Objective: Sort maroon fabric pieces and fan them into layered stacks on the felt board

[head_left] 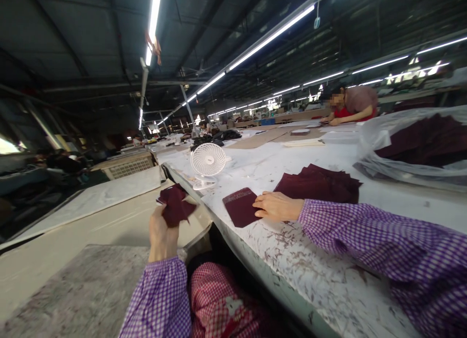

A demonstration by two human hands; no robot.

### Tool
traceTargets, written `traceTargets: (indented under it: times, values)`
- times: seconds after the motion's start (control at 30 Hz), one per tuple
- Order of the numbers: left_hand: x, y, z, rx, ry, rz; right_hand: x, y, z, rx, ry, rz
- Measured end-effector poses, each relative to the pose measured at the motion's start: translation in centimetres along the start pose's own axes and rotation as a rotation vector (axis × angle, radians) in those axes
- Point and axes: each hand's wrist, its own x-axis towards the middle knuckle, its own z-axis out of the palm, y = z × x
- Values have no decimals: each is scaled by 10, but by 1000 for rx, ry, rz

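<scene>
My left hand [163, 233] is closed around a bunched maroon fabric piece [177, 205], raised over the cream surface on the left. On the white table, my right hand [275, 206] lies with its fingertips on the right edge of a flat maroon fabric panel [239, 206]. That panel is roughly square, with a paler strip along its upper edge. Just behind my right wrist spreads a fanned pile of maroon fabric pieces [317, 183].
A small white fan [208, 160] stands near the table's left edge. At the right, a clear plastic bag [368, 146] holds more maroon pieces. A co-worker [355, 104] leans over the table farther back. A dark gap separates the white table [262, 260] from the cream surface [109, 228].
</scene>
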Motion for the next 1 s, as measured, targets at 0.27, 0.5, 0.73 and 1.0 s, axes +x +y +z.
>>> traceTargets:
  times: [0.27,0.5,0.73,1.0]
  values:
    - [-114,-64,14,674,-630,11,-19,-4,-23,958,-156,304]
    - [-171,-65,18,1006,-1050,260,-55,-8,-27,1065,-223,376]
    - [-130,-75,43,1175,-944,583,-63,-1,-20,1066,-213,313]
    - [-124,-114,58,1392,-1074,674,-69,17,-38,444,-25,151]
